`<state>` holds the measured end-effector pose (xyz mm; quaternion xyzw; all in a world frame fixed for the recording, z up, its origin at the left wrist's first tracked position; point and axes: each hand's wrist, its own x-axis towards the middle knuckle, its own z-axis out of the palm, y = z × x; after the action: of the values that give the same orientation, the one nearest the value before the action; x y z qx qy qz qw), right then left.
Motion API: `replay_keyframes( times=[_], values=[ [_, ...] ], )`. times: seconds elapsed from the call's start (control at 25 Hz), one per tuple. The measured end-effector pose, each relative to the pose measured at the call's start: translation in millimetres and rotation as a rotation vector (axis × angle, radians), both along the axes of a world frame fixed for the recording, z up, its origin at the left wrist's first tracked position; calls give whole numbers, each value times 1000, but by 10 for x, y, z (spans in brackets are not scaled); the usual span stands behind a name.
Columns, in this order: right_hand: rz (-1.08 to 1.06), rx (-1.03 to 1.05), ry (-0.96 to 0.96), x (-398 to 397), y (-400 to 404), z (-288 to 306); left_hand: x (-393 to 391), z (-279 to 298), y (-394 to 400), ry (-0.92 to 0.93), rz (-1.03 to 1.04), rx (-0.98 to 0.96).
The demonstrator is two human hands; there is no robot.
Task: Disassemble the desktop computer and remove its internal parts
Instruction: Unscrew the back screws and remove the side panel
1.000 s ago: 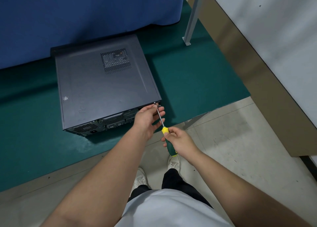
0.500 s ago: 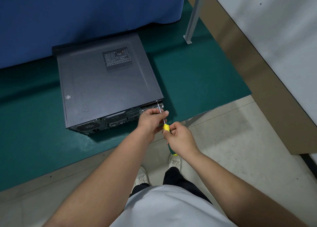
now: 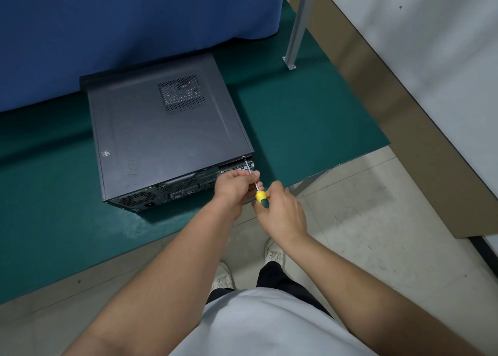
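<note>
You are standing at one green work mat (image 3: pixel 310 118) that covers the bench top, with one blue cloth (image 3: pixel 121 27) hanging down along its far side. On the mat lies one desktop computer (image 3: pixel 161 137), a dark grey case resting on its side with its broad side panel facing up and its rear ports turned toward you. That panel carries one perforated vent grille (image 3: pixel 181 94) toward the far right part of the case, and the panel is on the case, not lifted. One grey metal post (image 3: pixel 299 24) stands bolted to the mat, well beyond the computer's far right corner.

Your two hands meet at the computer's near right corner. Your left hand (image 3: pixel 234 187) has its fingers curled in close, pinching the bare metal shaft of the one screwdriver (image 3: pixel 256 187) just below the rear edge of the case. Your right hand (image 3: pixel 280 211) is wrapped around the screwdriver's yellow and green handle, just beside your left hand on the side away from the computer. The screwdriver's tip sits against the top rear corner of the case; the screw itself is too small to make out.

Below the computer's near edge, two white shoes (image 3: pixel 273 254) show on the pale floor.
</note>
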<state>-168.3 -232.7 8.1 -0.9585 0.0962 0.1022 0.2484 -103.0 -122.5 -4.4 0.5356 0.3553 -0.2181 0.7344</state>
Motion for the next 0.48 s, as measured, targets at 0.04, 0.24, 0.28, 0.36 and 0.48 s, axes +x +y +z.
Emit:
replay_keyframes(
  times=[0.04,0.24,0.28,0.36,0.48],
  values=[
    [-36,110,56,2,-30,-28,0,1,11,-2,-8,-9],
    [-451,1309,714,-39,-233,-57,-24,5,54,-19,-64,-81],
    [-484,1393,751,-45,-260,-73,-24,8,62,-23,-74,-118],
    [-495,1367,710,-34,-261,-114,-16,1,97,-32,-93,-201],
    [-479,1120,526,-2,-159,-124,-31,-15,128,-8,-168,-181]
  ],
)
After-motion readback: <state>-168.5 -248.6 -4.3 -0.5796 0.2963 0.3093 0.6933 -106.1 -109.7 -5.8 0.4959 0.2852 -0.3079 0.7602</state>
